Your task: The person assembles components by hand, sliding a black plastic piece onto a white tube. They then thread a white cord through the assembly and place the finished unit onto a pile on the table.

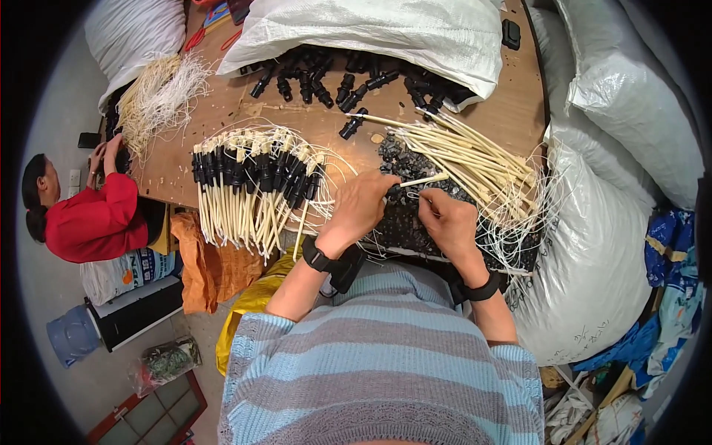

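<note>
My left hand (354, 206) is closed on a black plastic fitting, from which a cream rod (426, 180) sticks out to the right. Most of the fitting is covered by the fingers. Just below the rod, my right hand (452, 225) pinches a thin white cord (412, 194) between thumb and forefinger. To the left of my hands lies a row of finished-looking pieces (256, 182), black fittings on cream rods with white cords. Loose cream rods (471, 159) with white cords are heaped beyond my right hand. Small black parts (419, 233) cover the table under both hands.
A white woven sack (371, 26) lies across the back of the table, black fittings (305, 83) spilling from its mouth. Big stuffed sacks (593, 252) crowd the right side. At the far left a person in red (100, 215) works beside a cord bundle (167, 100).
</note>
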Available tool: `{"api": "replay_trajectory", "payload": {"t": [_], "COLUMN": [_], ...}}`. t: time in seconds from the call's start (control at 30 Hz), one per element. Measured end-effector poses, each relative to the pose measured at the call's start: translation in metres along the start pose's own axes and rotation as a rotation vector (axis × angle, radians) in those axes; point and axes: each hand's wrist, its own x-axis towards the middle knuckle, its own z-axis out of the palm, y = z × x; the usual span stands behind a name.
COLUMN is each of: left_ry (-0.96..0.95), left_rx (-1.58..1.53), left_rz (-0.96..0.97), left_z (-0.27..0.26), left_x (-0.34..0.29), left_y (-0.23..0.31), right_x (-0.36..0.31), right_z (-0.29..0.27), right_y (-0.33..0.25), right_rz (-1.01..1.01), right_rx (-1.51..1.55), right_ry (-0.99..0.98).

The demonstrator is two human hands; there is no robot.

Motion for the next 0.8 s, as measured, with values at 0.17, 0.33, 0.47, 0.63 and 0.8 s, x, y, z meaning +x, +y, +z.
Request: {"api": "replay_trajectory", "payload": {"t": [0.17,0.33,0.47,0.63,0.8], "left_ry": [-0.007,-0.038,-0.024,-0.092,-0.096], "left_rx": [-0.052,-0.063,-0.117,-0.368,-0.497], "left_rz": [0.038,0.038,0.070,-0.176,-0.140], "left_z": [0.000,0.003,0.004,0.000,0.001], "left_x": [0.000,-0.002,-0.002,0.005,0.006], "left_y": [0.005,0.012,0.010,0.015,0.007], "right_x": [0.000,-0.002,-0.003,-0.007,-0.006], "right_z": [0.003,0.007,0.005,0.005,-0.006], "right_y": [0.002,0.002,0.000,0.003,0.001], "right_rz": [-0.008,0.008,0.096,0.064,-0.019], "right_rx": [-0.031,0.009,0.134,0.164,0.138], "right_ry": [-0.014,-0.061,-0.108,-0.093,-0.147]}}
